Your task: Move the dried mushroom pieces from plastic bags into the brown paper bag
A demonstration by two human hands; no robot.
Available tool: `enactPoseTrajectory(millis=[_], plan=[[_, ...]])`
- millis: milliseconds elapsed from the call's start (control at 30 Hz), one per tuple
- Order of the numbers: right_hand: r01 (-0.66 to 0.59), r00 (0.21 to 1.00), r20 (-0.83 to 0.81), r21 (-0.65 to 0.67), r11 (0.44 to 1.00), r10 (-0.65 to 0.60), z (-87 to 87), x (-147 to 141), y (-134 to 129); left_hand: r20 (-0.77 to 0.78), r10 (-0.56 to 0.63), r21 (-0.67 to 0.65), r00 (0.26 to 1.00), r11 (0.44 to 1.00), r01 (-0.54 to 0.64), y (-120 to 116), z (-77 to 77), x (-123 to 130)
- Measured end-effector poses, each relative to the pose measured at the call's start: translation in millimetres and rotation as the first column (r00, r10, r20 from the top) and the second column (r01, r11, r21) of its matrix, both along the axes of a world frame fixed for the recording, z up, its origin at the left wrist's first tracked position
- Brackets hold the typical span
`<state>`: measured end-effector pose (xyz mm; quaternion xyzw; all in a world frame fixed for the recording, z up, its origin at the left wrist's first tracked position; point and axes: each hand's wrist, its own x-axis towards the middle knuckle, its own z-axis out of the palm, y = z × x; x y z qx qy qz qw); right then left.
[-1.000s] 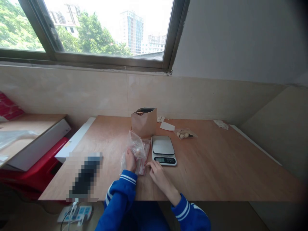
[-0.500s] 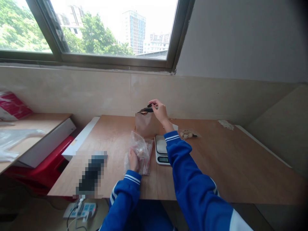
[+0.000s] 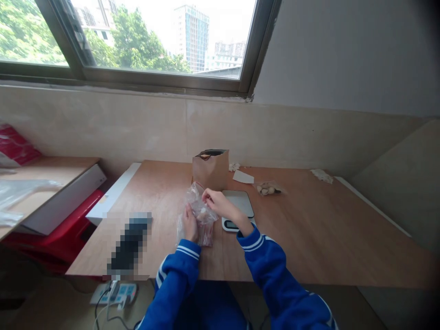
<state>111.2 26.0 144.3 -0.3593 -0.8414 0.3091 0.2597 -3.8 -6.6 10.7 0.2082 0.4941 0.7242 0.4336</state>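
Observation:
My left hand (image 3: 190,225) is closed on a clear plastic bag (image 3: 195,195) with a few pale pieces in it, held above the table. At the mouth of this bag, the fingers of my right hand (image 3: 222,202) are pinched together; what they hold, if anything, is hidden. Beneath the bag lie more clear packets (image 3: 206,236) with reddish contents. Behind my hands a brown paper bag (image 3: 211,173) stands upright with its top open, dark inside. A white kitchen scale (image 3: 242,200) sits partly under my right forearm.
Right of the scale lies a clear bag of pale, round pieces (image 3: 268,188). A white card (image 3: 243,177) and crumpled tissue (image 3: 234,167) are near the wall. A pixelated dark object (image 3: 127,247) lies at left, above a power strip (image 3: 128,293) with cables.
My right hand has come down from above the paper bag, where it held a small dark piece, to the plastic bag's mouth. The dark piece no longer shows. My left hand keeps its hold.

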Motion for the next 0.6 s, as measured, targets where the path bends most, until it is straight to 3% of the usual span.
enactPoseTrajectory(millis=[100, 267, 400, 600], plan=[[0.016, 0.996, 0.086, -0.045, 0.999, -0.012, -16.0, 1, 1, -0.004, -0.015, 0.027, 1.0, 1.0, 0.015, 1, -2.9, -1], [-0.157, 0.98, 0.094, -0.191, 0.969, 0.177, -31.6, 4, -8, 0.014, 0.07, 0.018, 0.997, 0.997, -0.07, 2, -8.2, -4], [-0.056, 0.988, 0.132, -0.18, 0.982, 0.081, -43.6, 1, -25, -0.071, 0.004, 0.028, 0.997, 1.0, -0.002, 0, -3.9, -5], [0.057, 0.978, 0.207, -0.097, 0.994, -0.036, -41.2, -4, -29, -0.139, -0.03, 0.029, 0.99, 0.999, 0.034, -2, -3.8, -2]])
